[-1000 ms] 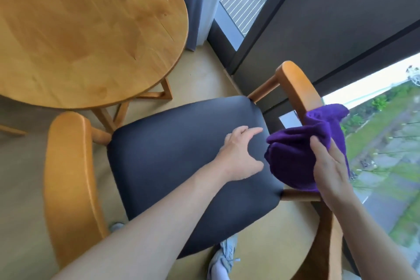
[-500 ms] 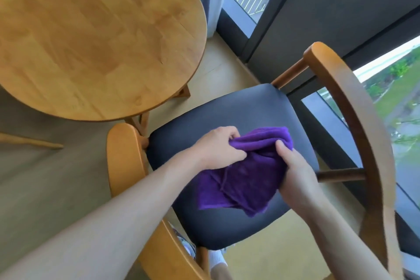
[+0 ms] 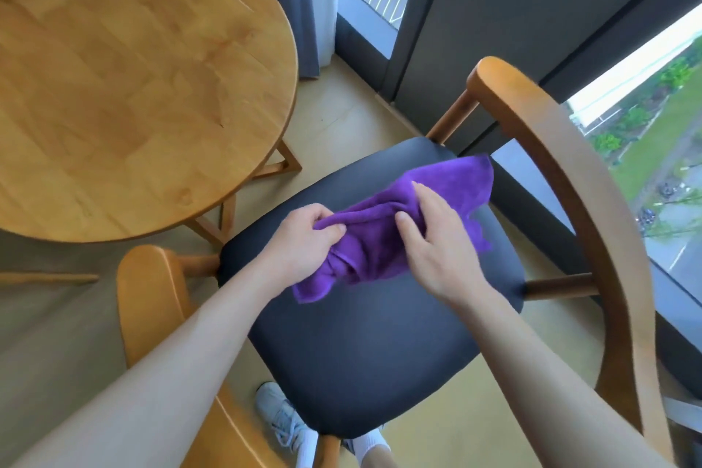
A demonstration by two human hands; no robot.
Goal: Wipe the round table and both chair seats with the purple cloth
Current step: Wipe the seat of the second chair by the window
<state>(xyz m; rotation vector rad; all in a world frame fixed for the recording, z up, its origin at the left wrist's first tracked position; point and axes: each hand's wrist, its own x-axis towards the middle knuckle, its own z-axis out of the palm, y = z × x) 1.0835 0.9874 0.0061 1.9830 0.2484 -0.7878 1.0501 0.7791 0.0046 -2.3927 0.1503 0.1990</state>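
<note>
The purple cloth is bunched just above the black chair seat, between my two hands. My left hand grips its left end with curled fingers. My right hand pinches the cloth's middle between thumb and fingers. The chair has curved wooden arms, one on the right and one at the lower left. The round wooden table fills the upper left, with nothing on it.
Dark window frames and glass run along the right, close behind the chair. A grey curtain hangs beyond the table. A white shoe shows on the floor under the seat's front edge.
My right hand brought the cloth from the chair's right arm over the seat. My left hand took hold of it. The cloth now stretches wider between both hands.
</note>
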